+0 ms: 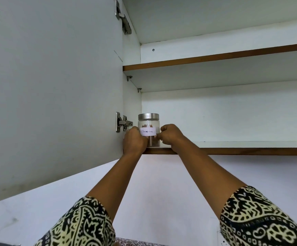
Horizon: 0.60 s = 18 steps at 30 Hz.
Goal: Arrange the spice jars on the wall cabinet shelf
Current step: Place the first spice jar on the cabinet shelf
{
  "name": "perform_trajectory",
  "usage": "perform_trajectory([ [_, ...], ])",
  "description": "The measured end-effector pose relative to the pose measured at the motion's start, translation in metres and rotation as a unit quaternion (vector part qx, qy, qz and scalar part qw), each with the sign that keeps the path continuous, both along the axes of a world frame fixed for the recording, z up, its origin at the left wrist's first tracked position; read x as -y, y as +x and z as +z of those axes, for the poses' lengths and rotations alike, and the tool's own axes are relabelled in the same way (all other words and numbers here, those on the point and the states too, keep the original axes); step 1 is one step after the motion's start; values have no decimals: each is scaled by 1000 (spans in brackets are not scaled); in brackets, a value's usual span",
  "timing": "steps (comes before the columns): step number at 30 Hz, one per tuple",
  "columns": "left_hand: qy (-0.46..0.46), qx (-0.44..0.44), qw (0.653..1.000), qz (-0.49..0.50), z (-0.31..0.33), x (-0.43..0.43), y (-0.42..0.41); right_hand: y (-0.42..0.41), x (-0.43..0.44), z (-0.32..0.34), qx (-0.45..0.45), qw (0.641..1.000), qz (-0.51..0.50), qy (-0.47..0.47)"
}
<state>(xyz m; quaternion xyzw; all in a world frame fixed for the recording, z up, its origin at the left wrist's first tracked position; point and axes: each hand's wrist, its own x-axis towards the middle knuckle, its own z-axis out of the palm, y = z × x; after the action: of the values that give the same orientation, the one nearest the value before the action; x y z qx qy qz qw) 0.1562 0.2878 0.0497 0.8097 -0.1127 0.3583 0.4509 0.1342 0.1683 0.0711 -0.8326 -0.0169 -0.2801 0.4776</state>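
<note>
One jar (148,130), two hands (135,140) (170,136).

I saw the white cabinet door (52,86) standing open on the left, one metal hinge (123,20) high up and another hinge (122,122) lower down. Below lay a plain white wall (162,192), and nearest me a strip of speckled counter (135,243).

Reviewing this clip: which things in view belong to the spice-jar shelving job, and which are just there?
Part of the job:
cinnamon jar, upright at the left end of the lower shelf
left hand and right hand, holding its sides

Just there:
upper shelf
cabinet door, open
lower hinge
upper hinge
</note>
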Motion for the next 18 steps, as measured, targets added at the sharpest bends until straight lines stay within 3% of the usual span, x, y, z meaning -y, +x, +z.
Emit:
perform_trajectory([
  [9, -33, -58, 994, -89, -3, 3, 12, 14, -9, 6, -45, 996, 16, -74],
  [18, 6, -97, 992, -83, 7, -5, 23, 19, -16, 10, -71, 982, 26, -175],
])
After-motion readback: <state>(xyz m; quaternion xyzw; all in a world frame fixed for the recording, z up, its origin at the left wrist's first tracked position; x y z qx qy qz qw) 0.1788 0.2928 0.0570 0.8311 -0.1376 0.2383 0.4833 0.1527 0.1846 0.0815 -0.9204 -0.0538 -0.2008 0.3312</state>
